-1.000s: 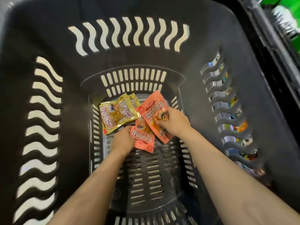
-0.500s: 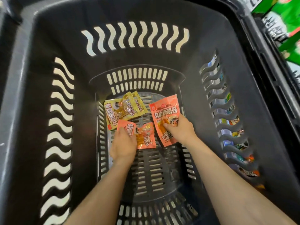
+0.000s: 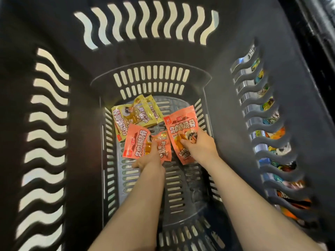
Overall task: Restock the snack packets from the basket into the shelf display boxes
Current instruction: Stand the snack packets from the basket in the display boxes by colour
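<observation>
Both arms reach down into a deep black slotted basket. My right hand grips an orange-pink snack packet at its middle, near the floor's right side. My left hand holds another orange-pink packet by its lower right part; its fingers are partly hidden under the packet. A third orange-pink packet lies between the two hands. Yellow packets lie overlapped at the far left of the basket floor.
Through the slots in the basket's right wall, colourful shelf goods show. A dark shelf edge runs along the upper right. The near half of the basket floor holds no packets.
My left hand has taken hold of an orange-pink packet and lifted it leftward, uncovering another beside it. My right hand keeps its grip on its packet. The camera has moved closer.
</observation>
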`<state>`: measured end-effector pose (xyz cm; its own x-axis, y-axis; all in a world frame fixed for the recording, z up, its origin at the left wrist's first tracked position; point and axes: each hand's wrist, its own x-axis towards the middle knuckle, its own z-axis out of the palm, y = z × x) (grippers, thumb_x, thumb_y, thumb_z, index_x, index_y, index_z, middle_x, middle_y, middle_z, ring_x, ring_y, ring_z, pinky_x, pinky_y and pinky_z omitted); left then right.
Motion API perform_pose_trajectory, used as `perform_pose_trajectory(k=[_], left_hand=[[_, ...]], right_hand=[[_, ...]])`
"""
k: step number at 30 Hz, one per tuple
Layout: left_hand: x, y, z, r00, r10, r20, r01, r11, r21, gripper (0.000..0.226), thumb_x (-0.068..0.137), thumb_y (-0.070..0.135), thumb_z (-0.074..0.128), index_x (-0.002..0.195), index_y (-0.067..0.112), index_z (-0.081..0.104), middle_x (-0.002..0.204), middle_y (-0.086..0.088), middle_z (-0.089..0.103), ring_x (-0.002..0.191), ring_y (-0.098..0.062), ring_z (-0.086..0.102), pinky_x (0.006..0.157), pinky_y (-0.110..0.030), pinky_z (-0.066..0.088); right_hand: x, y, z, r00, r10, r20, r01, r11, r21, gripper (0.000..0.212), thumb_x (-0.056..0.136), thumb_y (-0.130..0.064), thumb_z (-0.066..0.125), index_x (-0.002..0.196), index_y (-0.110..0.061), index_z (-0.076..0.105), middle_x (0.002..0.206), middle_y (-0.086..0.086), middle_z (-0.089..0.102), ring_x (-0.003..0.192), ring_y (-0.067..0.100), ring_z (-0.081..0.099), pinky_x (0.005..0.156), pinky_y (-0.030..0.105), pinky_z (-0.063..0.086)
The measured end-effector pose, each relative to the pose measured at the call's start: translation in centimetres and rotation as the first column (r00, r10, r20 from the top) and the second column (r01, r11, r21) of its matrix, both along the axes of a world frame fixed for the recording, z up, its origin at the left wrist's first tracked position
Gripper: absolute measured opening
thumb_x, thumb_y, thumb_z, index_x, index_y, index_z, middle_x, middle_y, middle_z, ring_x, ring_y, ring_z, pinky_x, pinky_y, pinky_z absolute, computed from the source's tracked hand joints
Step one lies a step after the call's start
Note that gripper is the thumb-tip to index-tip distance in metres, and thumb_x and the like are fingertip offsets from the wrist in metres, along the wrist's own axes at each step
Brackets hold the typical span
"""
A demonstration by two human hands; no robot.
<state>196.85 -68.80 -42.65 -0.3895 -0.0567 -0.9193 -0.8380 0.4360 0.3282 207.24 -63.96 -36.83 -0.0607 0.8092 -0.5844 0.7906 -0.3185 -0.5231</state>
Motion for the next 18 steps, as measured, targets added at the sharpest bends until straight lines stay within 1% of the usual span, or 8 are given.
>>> perform_pose_trajectory(k=[3,5,7,10,12,14,16,18], left_hand=[[-0.7,0.3,-0.9,0.998,0.026,-0.054,-0.023,0.998,0.054,0.081,0.061,0.034,0.086,0.113,0.022,0.026,0.112,-0.016,0.060,0.103,-0.037,0.061,0.087,-0.055,0.051],[-1.1,0.1,-1.4,0.994,-0.011,-0.112,0.019,0.997,0.071,0.074,0.063,0.028,0.086,0.110,0.019,0.029,0.112,-0.016,0.060,0.103,-0.036,0.061,0.089,-0.052,0.051],[-1.3,-0.2,-1.5,0.983,-0.079,-0.164,0.090,0.994,0.064,0.069,0.068,0.027,0.083,0.113,0.014,0.033,0.114,-0.013,0.059,0.105,-0.033,0.060,0.093,-0.049,0.050],[-1.6,-0.7,-1.4,0.971,-0.107,-0.213,0.128,0.988,0.088,0.061,0.072,0.023,0.081,0.113,0.015,0.036,0.114,-0.011,0.058,0.109,-0.031,0.057,0.095,-0.049,0.048],[-1.7,-0.9,-1.3,0.966,-0.142,-0.218,0.174,0.975,0.136,0.052,0.075,0.020,0.078,0.114,0.012,0.044,0.114,-0.007,0.062,0.109,-0.028,0.059,0.095,-0.048,0.048],[-1.9,-1.1,-0.7,0.961,-0.178,-0.210,0.216,0.961,0.174,0.047,0.080,0.018,0.073,0.121,0.012,0.051,0.112,-0.006,0.065,0.105,-0.026,0.062,0.091,-0.043,0.051],[-2.1,-1.4,-0.1,0.957,-0.195,-0.216,0.240,0.949,0.207,0.041,0.083,0.015,0.070,0.122,0.014,0.055,0.112,-0.005,0.066,0.103,-0.024,0.063,0.088,-0.041,0.052],[-2.2,-1.8,0.8,0.952,-0.212,-0.220,0.262,0.937,0.232,0.037,0.085,0.015,0.068,0.119,0.014,0.056,0.112,-0.004,0.066,0.102,-0.023,0.062,0.090,-0.041,0.051]], right_hand=[[-0.1,0.0,-0.1,1.000,-0.024,-0.006,0.024,0.999,-0.021,0.044,0.088,-0.031,0.063,0.129,-0.021,0.048,0.125,-0.001,0.060,0.115,0.020,0.058,0.093,0.035,0.047],[-0.1,-0.1,-0.1,0.998,-0.053,-0.016,0.052,0.998,-0.032,0.043,0.088,-0.031,0.063,0.128,-0.022,0.049,0.125,-0.002,0.060,0.116,0.019,0.057,0.093,0.036,0.047],[0.0,-0.2,-0.1,0.996,-0.080,-0.040,0.078,0.996,-0.043,0.042,0.088,-0.031,0.064,0.126,-0.022,0.050,0.124,-0.001,0.061,0.115,0.019,0.058,0.093,0.036,0.047],[0.0,-0.4,0.2,0.993,-0.093,-0.074,0.088,0.994,-0.065,0.040,0.088,-0.029,0.063,0.125,-0.020,0.052,0.124,0.000,0.061,0.115,0.019,0.058,0.094,0.036,0.047],[0.0,-0.2,0.5,0.991,-0.098,-0.086,0.091,0.992,-0.084,0.040,0.088,-0.028,0.063,0.125,-0.019,0.051,0.126,0.001,0.060,0.116,0.021,0.057,0.096,0.037,0.046],[0.0,0.0,0.9,0.989,-0.113,-0.094,0.103,0.989,-0.102,0.039,0.090,-0.027,0.061,0.126,-0.018,0.051,0.128,0.002,0.059,0.118,0.022,0.056,0.098,0.037,0.044],[0.0,0.3,1.3,0.979,-0.162,-0.123,0.147,0.981,-0.125,0.040,0.090,-0.027,0.060,0.128,-0.018,0.050,0.129,0.001,0.058,0.120,0.022,0.055,0.100,0.037,0.043],[0.0,0.3,1.9,0.965,-0.214,-0.150,0.193,0.970,-0.145,0.040,0.090,-0.026,0.060,0.129,-0.019,0.050,0.129,0.002,0.058,0.120,0.022,0.055,0.100,0.038,0.043]])
